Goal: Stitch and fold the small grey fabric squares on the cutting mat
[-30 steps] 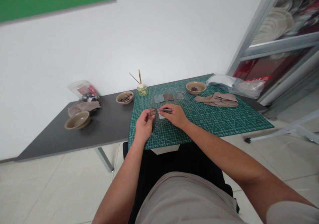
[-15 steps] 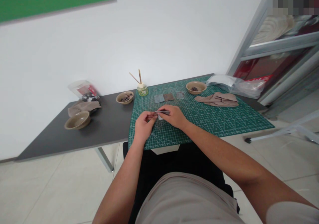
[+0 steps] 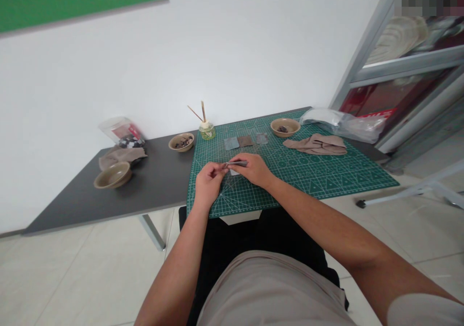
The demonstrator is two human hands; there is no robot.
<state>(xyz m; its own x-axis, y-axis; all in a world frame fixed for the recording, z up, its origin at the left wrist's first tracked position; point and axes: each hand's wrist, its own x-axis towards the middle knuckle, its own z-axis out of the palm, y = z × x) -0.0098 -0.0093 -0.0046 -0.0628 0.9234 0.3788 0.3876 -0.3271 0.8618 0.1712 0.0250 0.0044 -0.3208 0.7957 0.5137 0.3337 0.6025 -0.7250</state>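
Over the front left part of the green cutting mat (image 3: 308, 166), my two hands meet at a thin grey piece (image 3: 237, 163). My right hand (image 3: 253, 169) pinches this piece between thumb and fingers. Its left end meets the closed fingertips of my left hand (image 3: 210, 178); whatever else they hold is too small to make out. A small white piece (image 3: 234, 172) shows just below the fingers. Behind the hands lie a light grey square (image 3: 231, 143), a brown square (image 3: 245, 141) touching it, and a separate grey square (image 3: 261, 138).
A reed diffuser (image 3: 207, 130) stands between a bowl of dark pieces (image 3: 181, 142) and another bowl (image 3: 285, 127). A brown cloth (image 3: 317, 144) and plastic bag (image 3: 344, 123) lie right. At left are a third bowl (image 3: 113, 176), a cloth (image 3: 118, 156) and a clear container (image 3: 121, 130).
My left hand has shifted very slightly to the left. My right hand keeps its pinch on the grey piece, and the objects on the table have not moved.
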